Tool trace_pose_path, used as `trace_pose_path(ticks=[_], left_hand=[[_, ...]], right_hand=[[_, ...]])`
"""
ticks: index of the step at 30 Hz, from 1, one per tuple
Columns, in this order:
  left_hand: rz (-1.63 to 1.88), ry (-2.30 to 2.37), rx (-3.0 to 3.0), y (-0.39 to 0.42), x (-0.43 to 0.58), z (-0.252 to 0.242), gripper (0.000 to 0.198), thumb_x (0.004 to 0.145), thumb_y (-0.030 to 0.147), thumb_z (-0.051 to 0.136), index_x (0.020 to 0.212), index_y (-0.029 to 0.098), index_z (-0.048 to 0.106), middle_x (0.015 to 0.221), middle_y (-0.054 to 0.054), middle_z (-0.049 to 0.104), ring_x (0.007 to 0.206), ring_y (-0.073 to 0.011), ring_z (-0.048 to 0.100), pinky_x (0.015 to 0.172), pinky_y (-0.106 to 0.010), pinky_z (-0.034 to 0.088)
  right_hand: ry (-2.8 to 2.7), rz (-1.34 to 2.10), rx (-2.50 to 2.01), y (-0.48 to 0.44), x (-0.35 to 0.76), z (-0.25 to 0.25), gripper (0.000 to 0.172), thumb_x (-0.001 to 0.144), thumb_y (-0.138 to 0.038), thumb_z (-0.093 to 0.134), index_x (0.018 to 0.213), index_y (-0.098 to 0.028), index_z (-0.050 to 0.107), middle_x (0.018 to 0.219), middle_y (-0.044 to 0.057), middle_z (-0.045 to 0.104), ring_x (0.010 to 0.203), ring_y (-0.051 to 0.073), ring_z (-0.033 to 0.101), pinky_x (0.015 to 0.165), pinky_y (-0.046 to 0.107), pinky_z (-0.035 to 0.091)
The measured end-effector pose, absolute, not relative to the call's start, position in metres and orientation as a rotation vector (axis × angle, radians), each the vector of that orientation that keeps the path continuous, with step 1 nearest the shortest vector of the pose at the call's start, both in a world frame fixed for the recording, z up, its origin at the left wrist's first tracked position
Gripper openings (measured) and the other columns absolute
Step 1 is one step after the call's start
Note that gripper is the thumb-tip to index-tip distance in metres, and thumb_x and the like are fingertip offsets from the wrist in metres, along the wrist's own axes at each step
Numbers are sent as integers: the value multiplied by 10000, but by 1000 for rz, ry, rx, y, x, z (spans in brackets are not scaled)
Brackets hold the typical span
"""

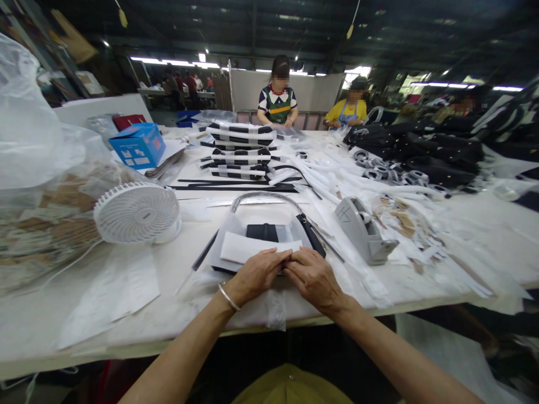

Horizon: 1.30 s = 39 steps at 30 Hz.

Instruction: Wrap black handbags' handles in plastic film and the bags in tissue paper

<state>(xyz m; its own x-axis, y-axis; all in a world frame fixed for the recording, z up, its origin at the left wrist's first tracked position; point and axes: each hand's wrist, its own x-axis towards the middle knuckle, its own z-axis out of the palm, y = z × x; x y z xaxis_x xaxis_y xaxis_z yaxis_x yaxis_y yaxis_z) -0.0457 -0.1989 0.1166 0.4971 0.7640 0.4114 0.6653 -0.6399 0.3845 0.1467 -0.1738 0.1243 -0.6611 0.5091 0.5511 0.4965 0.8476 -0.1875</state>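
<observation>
A black handbag point(260, 231) lies before me at the table's near edge, partly covered in pale wrapping. Its handle point(269, 196), wrapped in see-through film, arches away at the far side. A folded white foam sheet point(240, 248) rests across the front of the bag. My left hand point(260, 272) and my right hand point(314, 276) meet at the sheet's right part, fingers pressed together and curled over its near edge. The fingertips are partly hidden. Right of the bag stands a grey tape dispenser point(364, 230), and a black strap point(309, 231) lies along the bag's right side.
At left are a white fan point(138, 213), a blue box point(138, 146) and a large clear bag of paper pieces point(50, 219). Wrapped black bags point(240, 154) are stacked behind. Tape rolls point(374, 168) and black bags point(438, 148) lie right. Two people work across the table.
</observation>
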Motion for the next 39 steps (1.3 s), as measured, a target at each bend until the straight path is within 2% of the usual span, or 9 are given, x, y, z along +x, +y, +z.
trace_pose_path(ticks=[6, 12, 14, 18, 22, 25, 28, 36, 39], left_hand=[[887, 1174, 2521, -200, -47, 116, 371, 947, 227, 540, 1318, 243, 531, 1287, -31, 647, 1170, -148, 607, 1085, -368, 416], [877, 1126, 2522, -197, -50, 111, 289, 938, 212, 561, 1212, 274, 627, 1288, -6, 646, 1195, -136, 593, 1087, -342, 404], [881, 1150, 2488, -198, -50, 114, 308, 931, 209, 570, 1228, 270, 617, 1272, -8, 656, 1175, -144, 608, 1083, -345, 409], [918, 1242, 2359, -200, -50, 119, 576, 891, 177, 614, 1426, 229, 408, 1218, -21, 688, 1156, -166, 616, 1024, -340, 467], [899, 1245, 2429, -199, -50, 115, 457, 888, 173, 616, 1333, 212, 523, 1237, -34, 677, 1139, -179, 627, 1049, -361, 450], [901, 1188, 2473, -196, -50, 112, 342, 909, 186, 594, 1249, 220, 596, 1237, -15, 677, 1154, -165, 620, 1084, -359, 416], [903, 1168, 2467, -195, -50, 112, 301, 924, 197, 577, 1221, 227, 618, 1242, -8, 674, 1173, -156, 609, 1083, -357, 420], [874, 1156, 2429, -196, -50, 120, 306, 922, 190, 579, 1222, 233, 625, 1266, -23, 659, 1179, -154, 607, 1088, -363, 418], [872, 1153, 2427, -195, -50, 119, 311, 912, 187, 598, 1219, 227, 629, 1260, -26, 663, 1178, -157, 607, 1093, -361, 413]], right_hand=[[-2348, 142, -560, -172, 160, 129, 161, 934, -175, 524, 950, -212, 680, 918, 63, 703, 925, 192, 648, 928, 372, 502], [-2511, 155, -405, -211, 189, 125, 149, 884, -177, 609, 998, -243, 680, 898, 37, 726, 990, 211, 652, 945, 396, 492], [-2618, 154, -366, -227, 191, 115, 244, 874, -197, 624, 1113, -236, 658, 1009, 54, 731, 1061, 223, 636, 975, 395, 482], [-2699, 145, -454, -240, 175, 88, 501, 850, -173, 608, 1345, -177, 528, 1281, 113, 634, 1240, 255, 535, 1064, 425, 427], [-2563, 277, -552, -234, 155, 75, 380, 850, -102, 559, 1213, -197, 615, 1136, 92, 685, 1094, 229, 603, 977, 399, 486], [-2422, 383, -560, -230, 148, 77, 196, 893, -151, 560, 1044, -211, 668, 986, 72, 708, 964, 210, 635, 866, 369, 525], [-2303, 431, -554, -226, 146, 79, 135, 924, -168, 539, 935, -207, 667, 889, 51, 713, 870, 188, 649, 793, 344, 535], [-2327, 468, -435, -210, 193, 83, 172, 924, -129, 524, 1015, -207, 648, 960, 37, 748, 984, 168, 691, 988, 328, 509], [-2347, 421, -464, -208, 208, 89, 178, 927, -129, 523, 1025, -220, 641, 952, 34, 750, 954, 165, 699, 972, 330, 525]])
